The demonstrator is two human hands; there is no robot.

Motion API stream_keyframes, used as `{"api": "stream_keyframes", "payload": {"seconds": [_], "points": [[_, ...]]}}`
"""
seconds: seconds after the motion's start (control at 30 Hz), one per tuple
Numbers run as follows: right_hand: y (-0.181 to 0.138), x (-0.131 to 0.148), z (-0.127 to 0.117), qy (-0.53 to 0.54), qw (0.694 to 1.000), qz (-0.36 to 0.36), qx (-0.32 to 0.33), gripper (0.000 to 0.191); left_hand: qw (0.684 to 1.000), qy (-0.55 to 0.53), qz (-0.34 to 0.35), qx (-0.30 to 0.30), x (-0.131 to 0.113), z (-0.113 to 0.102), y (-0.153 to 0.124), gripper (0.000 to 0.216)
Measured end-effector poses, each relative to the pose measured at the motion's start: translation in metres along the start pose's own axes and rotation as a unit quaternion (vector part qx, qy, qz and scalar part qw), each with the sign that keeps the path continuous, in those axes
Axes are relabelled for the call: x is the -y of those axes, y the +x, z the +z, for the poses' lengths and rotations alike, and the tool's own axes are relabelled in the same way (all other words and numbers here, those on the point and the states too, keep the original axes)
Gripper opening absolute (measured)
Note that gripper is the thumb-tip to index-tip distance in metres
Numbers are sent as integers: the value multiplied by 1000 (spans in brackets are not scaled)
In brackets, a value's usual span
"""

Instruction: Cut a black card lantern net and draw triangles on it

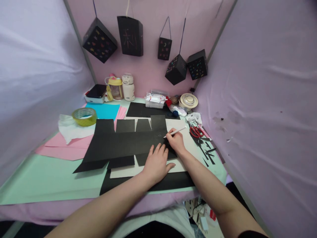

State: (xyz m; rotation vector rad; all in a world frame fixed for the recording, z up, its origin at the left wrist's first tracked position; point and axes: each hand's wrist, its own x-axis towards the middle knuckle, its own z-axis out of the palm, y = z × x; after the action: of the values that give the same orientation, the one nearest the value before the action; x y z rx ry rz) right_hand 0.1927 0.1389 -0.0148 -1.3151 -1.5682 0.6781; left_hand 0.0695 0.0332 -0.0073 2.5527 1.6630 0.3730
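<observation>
While marking the black notched card (119,142) toward the front edge of the counter (61,180) with a white pen (179,130) pinched in the right hand (175,140), best to press the spread left hand (157,162), grasping nothing, firmly near the tip and stroke lightly

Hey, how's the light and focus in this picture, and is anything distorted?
Head view, light: soft, with a shadow under the near left flap of the black card; head view, focus: no obvious blur on left hand or right hand, though marks by the pen are too faint to read; head view, edges: wide-angle stretch, dark top right corner.
</observation>
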Motion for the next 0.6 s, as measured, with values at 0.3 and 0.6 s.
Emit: {"api": "stream_keyframes", "payload": {"seconds": [0.3,0.6], "points": [[1,0,0,-2,1000,-1,-9,12,1000,-2,-1,-1,0,0,-1,61],[7,4,-10,35,999,7,-30,13,1000,-12,-6,16,-1,-3,0,64]]}}
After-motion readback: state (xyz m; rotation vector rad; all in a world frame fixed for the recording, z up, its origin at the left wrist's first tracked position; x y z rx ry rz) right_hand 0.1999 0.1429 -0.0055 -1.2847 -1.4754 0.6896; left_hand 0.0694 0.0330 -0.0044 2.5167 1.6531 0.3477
